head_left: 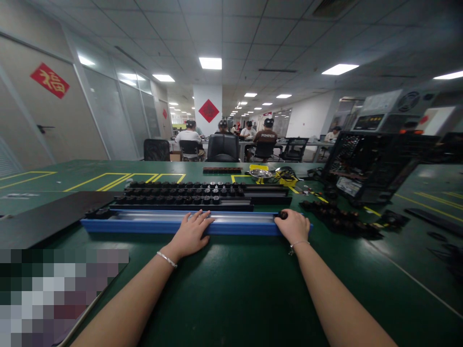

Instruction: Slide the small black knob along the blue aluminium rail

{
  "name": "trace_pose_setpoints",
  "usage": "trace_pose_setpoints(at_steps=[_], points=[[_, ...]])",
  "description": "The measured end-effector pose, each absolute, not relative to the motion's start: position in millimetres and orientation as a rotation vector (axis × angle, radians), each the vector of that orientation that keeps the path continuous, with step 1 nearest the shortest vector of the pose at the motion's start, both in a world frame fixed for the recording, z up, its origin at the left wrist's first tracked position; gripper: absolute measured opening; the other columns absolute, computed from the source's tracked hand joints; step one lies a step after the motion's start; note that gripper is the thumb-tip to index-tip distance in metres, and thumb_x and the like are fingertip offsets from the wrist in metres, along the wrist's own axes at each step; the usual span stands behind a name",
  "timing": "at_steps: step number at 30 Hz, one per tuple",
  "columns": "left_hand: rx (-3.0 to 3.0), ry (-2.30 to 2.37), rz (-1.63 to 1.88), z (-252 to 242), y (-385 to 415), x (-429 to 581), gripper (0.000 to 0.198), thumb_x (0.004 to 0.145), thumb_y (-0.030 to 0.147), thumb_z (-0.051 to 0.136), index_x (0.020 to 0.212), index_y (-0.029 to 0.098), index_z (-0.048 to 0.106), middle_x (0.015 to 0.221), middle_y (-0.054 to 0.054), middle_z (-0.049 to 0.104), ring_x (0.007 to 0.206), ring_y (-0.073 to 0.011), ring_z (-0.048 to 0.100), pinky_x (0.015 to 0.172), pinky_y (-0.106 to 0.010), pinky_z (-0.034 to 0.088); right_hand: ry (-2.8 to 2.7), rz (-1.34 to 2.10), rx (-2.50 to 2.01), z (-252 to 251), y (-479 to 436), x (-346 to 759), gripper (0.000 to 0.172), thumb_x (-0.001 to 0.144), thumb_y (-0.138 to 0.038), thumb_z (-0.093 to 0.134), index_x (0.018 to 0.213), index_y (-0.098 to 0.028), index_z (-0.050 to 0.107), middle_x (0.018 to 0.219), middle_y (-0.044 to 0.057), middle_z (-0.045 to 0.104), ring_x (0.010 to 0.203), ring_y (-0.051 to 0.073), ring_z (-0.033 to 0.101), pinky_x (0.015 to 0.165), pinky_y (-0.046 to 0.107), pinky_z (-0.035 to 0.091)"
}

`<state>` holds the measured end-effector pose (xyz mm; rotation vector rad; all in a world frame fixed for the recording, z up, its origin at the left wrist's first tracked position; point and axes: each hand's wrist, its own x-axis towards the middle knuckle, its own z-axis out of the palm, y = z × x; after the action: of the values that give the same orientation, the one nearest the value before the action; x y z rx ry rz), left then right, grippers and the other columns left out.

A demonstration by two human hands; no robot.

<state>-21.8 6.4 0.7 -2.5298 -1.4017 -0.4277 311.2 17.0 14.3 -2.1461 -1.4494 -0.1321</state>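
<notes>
A long blue rail (144,224) with a silvery channel lies across the green table in front of me. My left hand (190,233) rests on the rail near its middle, fingers stretched out flat. At the rail's right end my right hand (293,226) is closed around a small black round part (282,215). Behind the rail sit black rails (188,195) lined with rows of black round parts.
A heap of loose black parts (338,219) lies right of the rail. A black crate (365,166) stands further right, a metal bowl (260,173) and yellow items behind. A dark panel (54,212) lies at left. Several people sit at far desks.
</notes>
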Motion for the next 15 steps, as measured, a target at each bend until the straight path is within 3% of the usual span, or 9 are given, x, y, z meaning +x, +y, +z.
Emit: trace_pose_setpoints(at_steps=[5, 15], points=[[-2.530, -1.391, -0.431, 0.0, 6.8, -22.5, 0.058, 0.073, 0.030, 0.052, 0.129, 0.030, 0.040, 0.142, -0.005, 0.036, 0.132, -0.0282, 0.028, 0.105, -0.053, 0.020, -1.405, -0.138, -2.176, 12.4, 17.7, 314.9, 0.041, 0.067, -0.037, 0.049, 0.103, -0.019, 0.059, 0.099, 0.009, 0.061, 0.101, 0.025, 0.049, 0.094, 0.044, 0.026], [-2.524, -1.397, -0.430, -0.3, 6.7, -21.8, 0.057, 0.073, 0.030, 0.053, 0.129, 0.030, 0.041, 0.142, -0.005, 0.037, 0.131, -0.0281, 0.029, 0.105, -0.053, 0.020, -1.395, -0.110, -2.158, 13.4, 16.7, 320.3, 0.035, 0.067, -0.034, 0.048, 0.096, -0.022, 0.063, 0.094, 0.007, 0.063, 0.098, 0.024, 0.051, 0.093, 0.043, 0.028]])
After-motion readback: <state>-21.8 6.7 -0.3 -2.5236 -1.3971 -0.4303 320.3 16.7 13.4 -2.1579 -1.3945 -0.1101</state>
